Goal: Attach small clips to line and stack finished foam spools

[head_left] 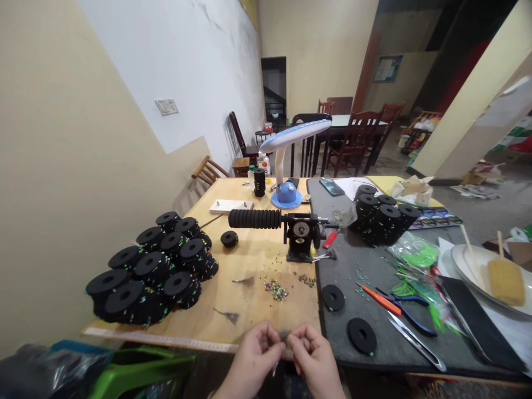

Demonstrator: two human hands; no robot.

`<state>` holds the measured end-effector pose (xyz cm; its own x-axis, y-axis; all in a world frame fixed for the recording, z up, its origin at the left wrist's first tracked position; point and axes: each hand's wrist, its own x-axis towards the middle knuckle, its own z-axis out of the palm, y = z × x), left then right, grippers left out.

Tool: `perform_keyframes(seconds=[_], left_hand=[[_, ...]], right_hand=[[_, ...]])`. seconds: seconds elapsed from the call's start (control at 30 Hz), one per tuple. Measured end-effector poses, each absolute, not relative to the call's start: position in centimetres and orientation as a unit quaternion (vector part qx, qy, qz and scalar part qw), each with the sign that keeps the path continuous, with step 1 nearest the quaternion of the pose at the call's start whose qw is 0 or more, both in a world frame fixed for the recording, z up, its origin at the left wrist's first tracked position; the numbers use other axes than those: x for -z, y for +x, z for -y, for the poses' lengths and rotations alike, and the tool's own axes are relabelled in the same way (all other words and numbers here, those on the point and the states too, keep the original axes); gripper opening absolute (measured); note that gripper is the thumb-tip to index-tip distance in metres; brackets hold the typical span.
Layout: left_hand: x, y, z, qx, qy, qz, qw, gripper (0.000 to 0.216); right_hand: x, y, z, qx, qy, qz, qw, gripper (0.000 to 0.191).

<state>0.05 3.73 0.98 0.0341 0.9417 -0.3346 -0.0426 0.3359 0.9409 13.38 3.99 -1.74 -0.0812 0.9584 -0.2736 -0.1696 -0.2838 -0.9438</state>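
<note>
My left hand [256, 360] and my right hand [313, 360] meet at the front edge of the wooden table, thumbs and forefingers pinched. A small greyish tuft [284, 335] shows between the fingertips, and a thin white end pokes out below my left hand; what it is I cannot make out. Just beyond lie a pile of coloured beads [276, 289], small dark pieces [306, 280] and two grey tufts on thin stems, one nearer [231, 317] and one farther [245, 280]. Behind them stands a black hand-cranked winder [300, 235] with ribbed black foam [254, 219] on its shaft.
Stacked black foam discs [128, 299] fill the left; more stacks [388, 213] stand back right. On the grey mat are two loose discs [333, 298], an orange-handled tool [380, 300], blue pliers [409, 310], tweezers [417, 341] and a plate [461, 260]. A blue lamp [286, 195] stands behind.
</note>
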Motion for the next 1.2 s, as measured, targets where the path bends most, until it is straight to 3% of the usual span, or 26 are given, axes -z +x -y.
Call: perform_keyframes(seconds=[0.27, 0.6, 0.93, 1.2], left_hand=[[-0.9, 0.4, -3.6, -0.411, 0.413, -0.568, 0.582, 0.033], [-1.0, 0.6, -3.7, -0.427, 0.339, -0.51, 0.665, 0.044], [0.1, 0.3, -3.9, -0.416, 0.351, -0.544, 0.638, 0.046], [0.0, 0.6, -3.6, -0.418, 0.23, -0.51, 0.715, 0.045]], right_hand=[[1.2, 13.5, -4.2, -0.617, -0.507, 0.399, 0.45, 0.061], [1.8, 13.4, -4.0, -0.631, -0.501, 0.379, 0.456, 0.061], [2.1, 13.9, -3.4, -0.656, -0.496, 0.384, 0.421, 0.062], [3.2, 13.7, -2.8, -0.683, -0.471, 0.373, 0.417, 0.05]])
